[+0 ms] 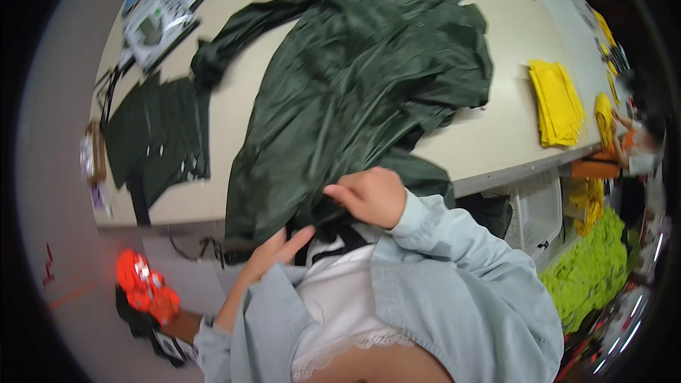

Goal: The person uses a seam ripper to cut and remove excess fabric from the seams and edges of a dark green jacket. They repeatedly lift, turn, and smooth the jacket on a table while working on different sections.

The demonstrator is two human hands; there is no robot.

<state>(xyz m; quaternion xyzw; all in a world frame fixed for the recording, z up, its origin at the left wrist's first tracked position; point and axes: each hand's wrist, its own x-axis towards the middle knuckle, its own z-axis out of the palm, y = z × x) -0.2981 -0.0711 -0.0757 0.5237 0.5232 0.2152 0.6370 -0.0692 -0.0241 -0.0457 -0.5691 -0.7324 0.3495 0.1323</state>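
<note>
A dark green coated jacket (333,78) lies spread and creased across the table in front of me, one sleeve stretched to the far left. Its near edge hangs over the table's front edge against my body. My right hand (372,195) is closed over the lower part of the jacket, back of the hand up; whatever its curled fingers hold is hidden. Beside the lower hem, my left hand (279,250) is at the table's front edge, its thumb and fingers stretched apart. Part of that hand is hidden by the jacket and my sleeve.
Dark green folded pieces (159,131) lie left of the jacket, below a clear plastic packet (152,28). A folded yellow stack (555,103) rests at the right. Orange bundles (145,287), a white basket (535,209) and a lime-green heap (592,266) are below table level.
</note>
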